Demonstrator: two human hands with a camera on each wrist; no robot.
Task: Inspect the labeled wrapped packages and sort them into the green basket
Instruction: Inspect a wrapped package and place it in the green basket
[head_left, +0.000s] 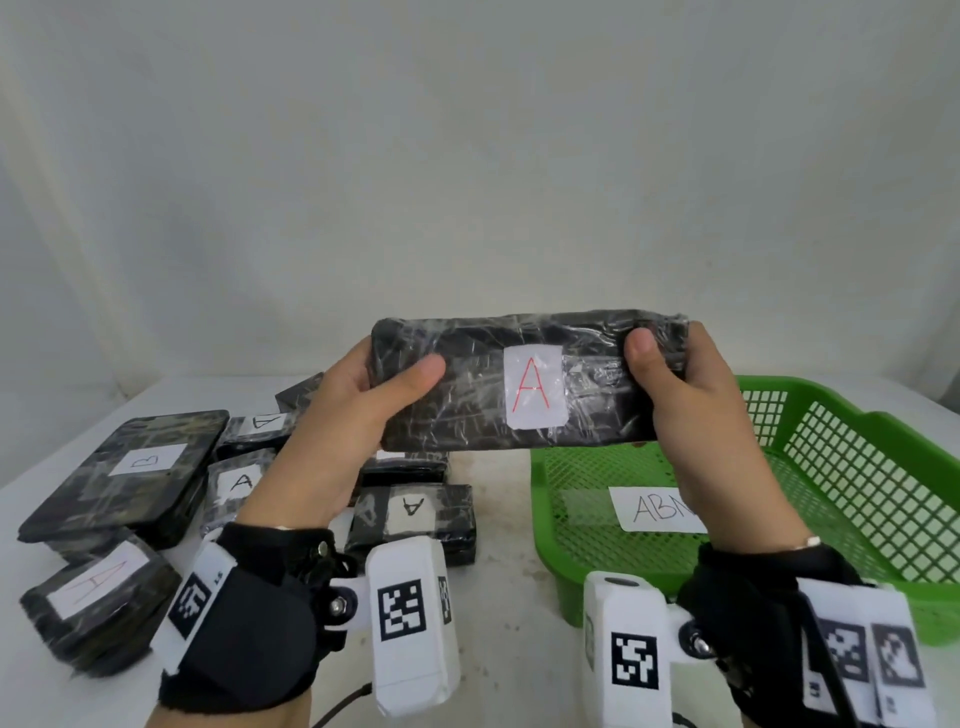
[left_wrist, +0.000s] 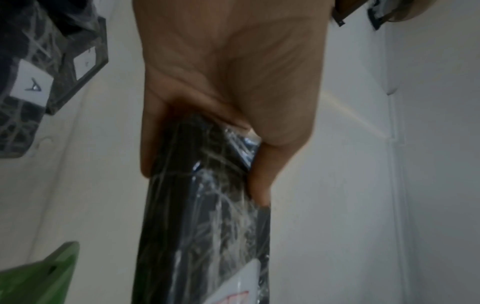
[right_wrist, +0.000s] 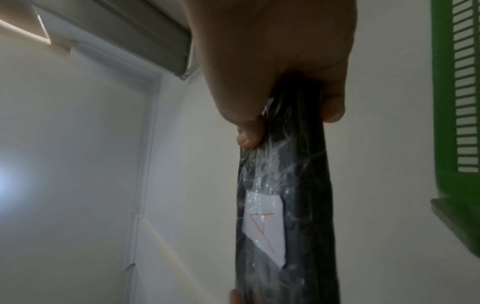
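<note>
Head view shows the long black film-wrapped package with a red "A" label (head_left: 524, 384) held level above the worktop (head_left: 498, 499), its long axis running left-right, the left hand (head_left: 358, 410) and right hand (head_left: 685, 410) each gripping one end. The green mesh plastic basket (head_left: 857, 467) sits below and right, nearer the right hand.

left hand (left_wrist: 228, 82) grips a black wrapped package (left_wrist: 207, 216) by one end.

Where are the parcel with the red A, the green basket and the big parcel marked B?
parcel with the red A (head_left: 457, 405), head view, on its dark wrapped front left of the label.
green basket (head_left: 852, 483), head view, on its right mesh wall.
big parcel marked B (head_left: 88, 499), head view, on its top face below the label.
</note>
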